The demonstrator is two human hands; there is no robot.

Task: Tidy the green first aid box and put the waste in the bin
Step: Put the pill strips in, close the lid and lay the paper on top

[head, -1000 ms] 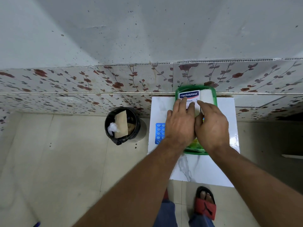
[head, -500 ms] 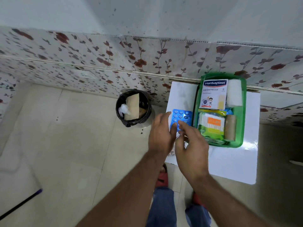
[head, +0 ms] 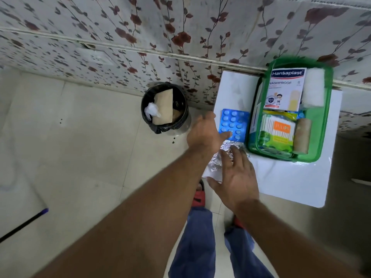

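Green first aid box (head: 327,125): sits on the white tabletop (head: 291,183), off to the right of both hands and further away than them. Already looks packed: plaster pack (head: 285,87), white pad (head: 313,87), cotton bud packet (head: 277,131) and a tan bandage roll (head: 302,135) all inside.

Blue blister strip (head: 233,124): outside the box, just left of its wall, right at the left hand's fingertips. Light and stiff-ish, I'd guess, but it'll flex and the foil back is slick, so pinch it by a long edge rather than pressing down on the bubbles.

Crumpled foil (head: 226,155): partly under the right hand, just this side of the blister strip. Looks like the waste. Weighs nothing, crushes easily, so just scrunch it into the palm.

Left hand (head: 204,133): fingers spread, holding nothing, tips touching or nearly touching the strip; too blurred to call.

Right hand (head: 236,177): splayed flat over the foil, not closed on it.

Bin (head: 164,108): on the floor, left of the left hand and near it, with cardboard and a white wad already in.
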